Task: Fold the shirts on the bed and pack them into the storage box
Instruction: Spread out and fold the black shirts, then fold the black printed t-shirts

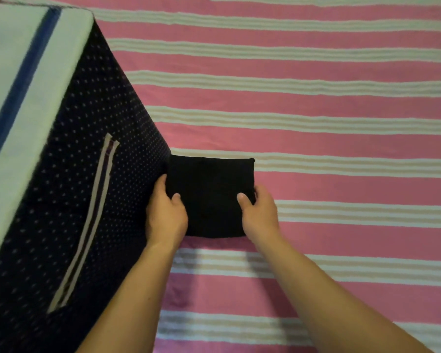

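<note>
Both bare forearms reach in from the bottom edge. Left hand (166,212) and right hand (259,212) grasp opposite sides of a folded black shirt (210,197), thumbs on top. It lies on the pink striped bedsheet (316,105), touching the dark dotted storage box (87,138) with its pale lid (23,85).

Both hands, left hand (166,212) and right hand (259,212), grip folded black shirt (210,197) beside storage box (87,149) on striped bed (316,103).

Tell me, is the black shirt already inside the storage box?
No, the folded black shirt is outside the storage box, held over the striped bed sheet by the left hand and right hand.
</note>
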`<action>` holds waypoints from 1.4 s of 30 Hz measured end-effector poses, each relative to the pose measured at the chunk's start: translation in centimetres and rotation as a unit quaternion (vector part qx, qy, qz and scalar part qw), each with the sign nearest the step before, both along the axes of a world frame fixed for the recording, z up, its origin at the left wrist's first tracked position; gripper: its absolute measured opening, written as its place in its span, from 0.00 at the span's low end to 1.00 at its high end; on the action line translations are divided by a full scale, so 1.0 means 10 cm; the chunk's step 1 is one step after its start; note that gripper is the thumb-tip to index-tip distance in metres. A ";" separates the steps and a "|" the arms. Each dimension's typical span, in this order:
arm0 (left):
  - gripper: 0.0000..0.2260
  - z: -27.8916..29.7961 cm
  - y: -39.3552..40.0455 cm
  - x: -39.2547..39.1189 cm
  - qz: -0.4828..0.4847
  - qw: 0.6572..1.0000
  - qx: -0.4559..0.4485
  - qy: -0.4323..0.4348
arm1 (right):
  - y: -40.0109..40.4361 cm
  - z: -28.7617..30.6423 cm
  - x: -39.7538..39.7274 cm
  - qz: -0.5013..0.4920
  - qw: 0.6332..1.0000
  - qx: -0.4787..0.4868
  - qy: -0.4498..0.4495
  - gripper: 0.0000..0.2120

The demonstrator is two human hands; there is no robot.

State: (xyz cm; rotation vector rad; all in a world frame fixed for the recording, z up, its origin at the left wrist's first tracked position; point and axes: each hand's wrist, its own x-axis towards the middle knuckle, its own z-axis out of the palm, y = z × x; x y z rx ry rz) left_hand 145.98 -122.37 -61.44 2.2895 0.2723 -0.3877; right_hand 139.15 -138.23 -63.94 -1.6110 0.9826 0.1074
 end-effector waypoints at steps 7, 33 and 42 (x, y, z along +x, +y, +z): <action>0.28 -0.11 -0.12 -0.05 -0.141 0.961 0.191 -0.141 | -0.03 -0.06 -0.01 0.052 0.972 -0.228 -0.009 0.23; 0.24 2.15 -2.54 -1.57 -0.571 0.802 0.073 0.160 | -2.83 2.02 -2.94 0.238 0.926 -0.095 0.279 0.23; 0.12 2.33 -4.31 -2.92 -0.346 0.912 -0.036 0.216 | -5.32 1.91 -4.68 0.009 0.946 -0.130 0.296 0.20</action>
